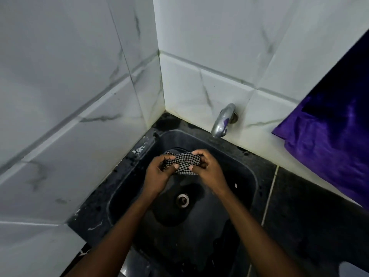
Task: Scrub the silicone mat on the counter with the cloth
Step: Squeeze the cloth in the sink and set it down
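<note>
A black-and-white checkered cloth [184,161] is bunched between both my hands above the dark sink basin [245,176]. My left hand [157,174] pinches its left end with thumb and curled fingers. My right hand [207,168] grips its right end the same way. The cloth is stretched a little between them. No silicone mat shows in this view.
A metal tap [222,121] juts from the white marble-look tiled wall behind the sink. The drain [183,200] sits in the basin below my hands. A purple cloth [329,140] hangs at the right over the dark counter [311,216].
</note>
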